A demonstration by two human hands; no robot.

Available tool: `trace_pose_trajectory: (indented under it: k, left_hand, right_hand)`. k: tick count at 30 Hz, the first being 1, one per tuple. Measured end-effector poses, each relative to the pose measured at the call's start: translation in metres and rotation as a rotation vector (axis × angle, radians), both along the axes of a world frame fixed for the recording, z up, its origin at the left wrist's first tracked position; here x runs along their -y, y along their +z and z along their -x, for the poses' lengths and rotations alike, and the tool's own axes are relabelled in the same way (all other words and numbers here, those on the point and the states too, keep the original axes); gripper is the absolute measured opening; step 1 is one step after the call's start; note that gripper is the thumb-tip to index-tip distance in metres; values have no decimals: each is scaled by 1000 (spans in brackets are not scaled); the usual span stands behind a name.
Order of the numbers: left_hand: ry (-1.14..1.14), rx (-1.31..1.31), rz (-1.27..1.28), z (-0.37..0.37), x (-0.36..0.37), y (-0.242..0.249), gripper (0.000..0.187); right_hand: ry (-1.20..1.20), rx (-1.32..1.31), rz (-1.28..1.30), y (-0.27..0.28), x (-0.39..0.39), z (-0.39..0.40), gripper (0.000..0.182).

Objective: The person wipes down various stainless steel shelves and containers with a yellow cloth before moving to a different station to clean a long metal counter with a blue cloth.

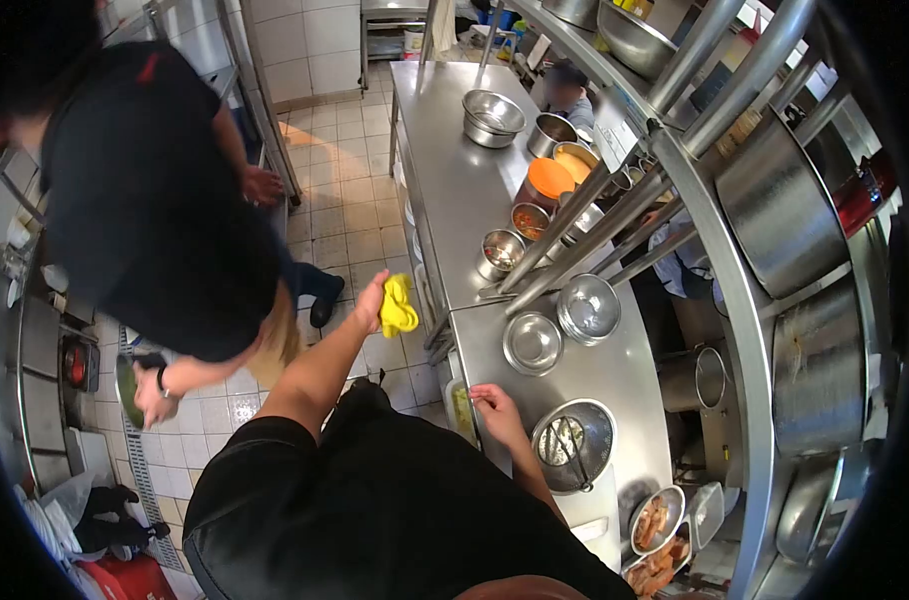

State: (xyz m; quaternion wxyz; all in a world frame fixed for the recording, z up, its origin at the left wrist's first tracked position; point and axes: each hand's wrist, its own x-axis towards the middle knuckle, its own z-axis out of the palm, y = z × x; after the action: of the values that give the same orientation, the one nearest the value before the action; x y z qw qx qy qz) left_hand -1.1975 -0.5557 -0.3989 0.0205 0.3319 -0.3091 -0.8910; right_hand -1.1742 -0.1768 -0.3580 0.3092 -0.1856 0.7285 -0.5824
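My left hand [372,302] is stretched forward over the tiled floor, closed around a bright yellow cloth [400,308] that hangs in folds from the fingers. My right hand [495,408] is at the near edge of the steel table [480,352], palm down with fingers reaching toward the edge; nothing shows in it. Just below that edge is a tub with something green [462,408] inside. Right of this hand, a large steel bowl [597,440] holds a strainer with a dark handle [578,462]. Two shallow steel bowls, one nearer [533,343] and one beside it [588,308], stand beyond.
A co-worker in dark clothes [155,190] stands close on the left, holding a green object [130,390]. An orange-lidded container [551,178] and several pots line the table's far side. Steel shelf posts [715,330] rise at right. Bowls of meat [652,522] stand at the lower right.
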Motion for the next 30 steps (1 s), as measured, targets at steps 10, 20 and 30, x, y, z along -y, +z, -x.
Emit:
trace_pose_trajectory:
  k: [10,20,30]
  left_hand:
    - [-72,-67,1558,153,16,-6,58]
    - [-469,-201,1684,185,8,-62,62]
    - [-471,-142,1516,263,111,-27,50]
  right_hand:
    - [-13,-227,-130,65,90,28,19]
    - [79,-164,-283,92,266,111,22]
    - [-121,-26,-500,103,330,150,25]
